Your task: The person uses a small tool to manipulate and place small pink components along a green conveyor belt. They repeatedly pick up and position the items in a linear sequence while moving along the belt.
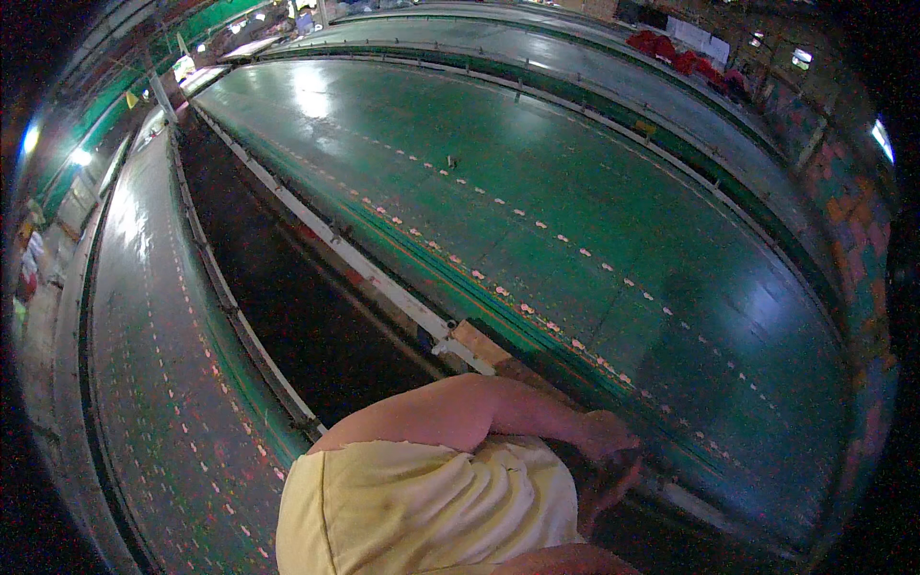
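My bare left arm reaches across to the right from beside a pale yellow garment [412,508]. At its end my left hand [606,436] looks closed, with its fingers curled, beside the near edge of the long green table [575,182]. Just below it, in shadow, is my right hand [613,482], close to the left; its fingers are too dark to read. Whatever lies between the hands cannot be made out. Along the table's near side run rows of small pale pink marks [527,309]. A brown wooden piece [487,347] sits on the rail near my left forearm.
A pale metal rail [383,278] borders the green table. Left of it, a dark gap [278,278] separates a second long table [134,287] with rows of marks. Another long table [537,48] stands beyond, with red cloth [661,48] at the far right.
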`<state>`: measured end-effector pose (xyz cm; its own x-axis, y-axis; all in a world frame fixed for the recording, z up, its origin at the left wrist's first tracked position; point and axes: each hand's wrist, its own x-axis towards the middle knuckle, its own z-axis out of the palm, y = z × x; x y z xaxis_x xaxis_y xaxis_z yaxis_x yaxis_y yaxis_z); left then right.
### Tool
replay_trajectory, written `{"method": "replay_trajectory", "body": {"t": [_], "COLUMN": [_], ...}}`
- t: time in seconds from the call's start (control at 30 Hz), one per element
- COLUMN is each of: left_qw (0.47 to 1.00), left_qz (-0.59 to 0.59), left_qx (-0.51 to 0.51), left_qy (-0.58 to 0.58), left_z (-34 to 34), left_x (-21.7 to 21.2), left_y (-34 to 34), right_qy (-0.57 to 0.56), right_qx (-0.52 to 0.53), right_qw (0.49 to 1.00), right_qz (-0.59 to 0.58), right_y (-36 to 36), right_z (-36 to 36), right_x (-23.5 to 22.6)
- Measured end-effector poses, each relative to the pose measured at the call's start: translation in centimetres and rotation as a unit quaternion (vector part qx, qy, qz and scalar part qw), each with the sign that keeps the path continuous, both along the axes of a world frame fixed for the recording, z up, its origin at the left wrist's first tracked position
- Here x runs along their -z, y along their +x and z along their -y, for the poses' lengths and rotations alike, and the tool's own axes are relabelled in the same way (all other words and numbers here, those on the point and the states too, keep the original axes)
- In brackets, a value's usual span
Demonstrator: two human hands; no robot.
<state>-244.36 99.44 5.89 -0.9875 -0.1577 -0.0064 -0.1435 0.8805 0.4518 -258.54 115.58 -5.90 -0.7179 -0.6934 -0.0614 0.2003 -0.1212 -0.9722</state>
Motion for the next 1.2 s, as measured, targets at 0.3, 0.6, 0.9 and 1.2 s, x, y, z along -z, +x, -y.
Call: {"method": "replay_trajectory", "body": {"t": [0.3, 0.6, 0.9, 1.2], "left_qw": [0.996, 0.993, 0.997, 0.996], "left_qz": [0.018, -0.017, -0.044, -0.015], "left_qx": [0.011, -0.001, -0.047, -0.001], "left_qy": [-0.089, -0.121, -0.050, -0.084], "left_z": [-0.3, -0.2, -0.5, -0.1], "left_x": [3.4, 3.8, 4.6, 2.0], "left_y": [-2.0, -1.9, -1.5, -0.9], "right_qy": [0.239, 0.266, 0.305, 0.275], "right_qx": [-0.045, -0.056, -0.047, -0.027], "right_qw": [0.832, 0.785, 0.751, 0.764], "right_qz": [-0.498, -0.556, -0.584, -0.584], "right_y": [1.6, 2.8, 3.6, 3.5], "right_z": [-5.7, -5.6, -5.8, -6.0], "right_x": [-0.2, -0.9, -2.0, -1.6]}}
